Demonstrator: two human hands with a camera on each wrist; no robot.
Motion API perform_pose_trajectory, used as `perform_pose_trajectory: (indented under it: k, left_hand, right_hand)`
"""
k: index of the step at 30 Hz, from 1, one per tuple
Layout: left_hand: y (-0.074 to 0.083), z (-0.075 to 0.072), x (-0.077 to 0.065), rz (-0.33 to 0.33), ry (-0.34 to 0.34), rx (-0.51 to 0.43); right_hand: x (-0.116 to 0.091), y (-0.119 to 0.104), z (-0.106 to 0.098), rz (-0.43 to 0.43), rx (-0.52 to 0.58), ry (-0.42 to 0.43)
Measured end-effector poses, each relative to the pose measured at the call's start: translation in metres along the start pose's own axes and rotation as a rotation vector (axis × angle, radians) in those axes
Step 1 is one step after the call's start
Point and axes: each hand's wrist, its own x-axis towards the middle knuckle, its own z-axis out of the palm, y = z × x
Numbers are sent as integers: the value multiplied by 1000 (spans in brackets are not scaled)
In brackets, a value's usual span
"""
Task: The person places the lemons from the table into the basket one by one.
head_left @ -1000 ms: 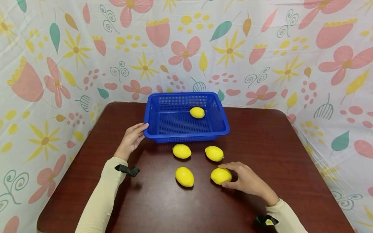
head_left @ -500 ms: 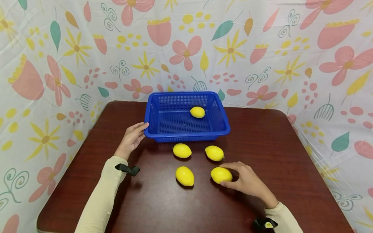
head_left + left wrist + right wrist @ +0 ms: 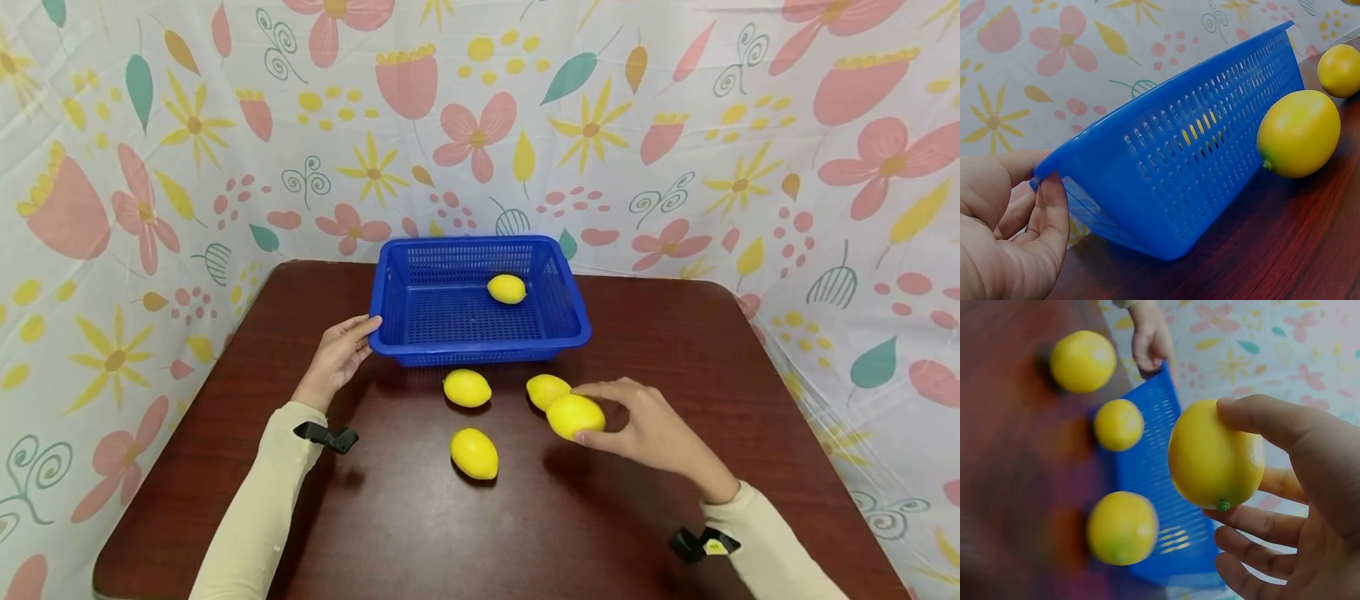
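My right hand [image 3: 648, 425] holds a yellow lemon [image 3: 576, 417] raised above the table, pinched between thumb and fingers. In the right wrist view the thumb [image 3: 1266, 415] lies across the near side of the lemon [image 3: 1213, 456], its green stem tip showing. The left hand [image 3: 341, 354] pinches the left front corner of the rim of a blue plastic basket [image 3: 480, 346]. In the left wrist view the thumb and fingers [image 3: 1054, 206] grip that rim from both sides. One lemon [image 3: 507, 289] lies inside the basket, toward its right.
Three more lemons rest on the dark wooden table [image 3: 375, 517]: one [image 3: 467, 388] just before the basket, another [image 3: 474, 454] nearer, and a third [image 3: 546, 390] partly covered by the held lemon. A flower-patterned cloth [image 3: 480, 108] hangs behind and at the sides.
The right hand has closed on the front right lemon, lifted it off the table and moved it toward the basket. The left hand and basket have stayed in place.
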Motion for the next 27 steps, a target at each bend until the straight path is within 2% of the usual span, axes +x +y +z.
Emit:
perform_pose_trajectory:
  k: [5, 9, 15, 21, 27]
  left_hand:
    - [1, -2, -1, -2, 5, 12]
    - [0, -1, -1, -6, 9, 6]
    - [-1, 1, 0, 4, 6, 0]
    - [-1, 1, 1, 11, 7, 7]
    - [-1, 1, 0, 6, 17, 7]
  right_hand:
    - [34, -10, -29, -30, -13, -35]
    - [67, -12, -49, -50, -20, -100]
    - [119, -13, -69, -64, -24, -195]
    - [170, -9, -71, -54, 14, -290]
    - [216, 4, -57, -41, 26, -371]
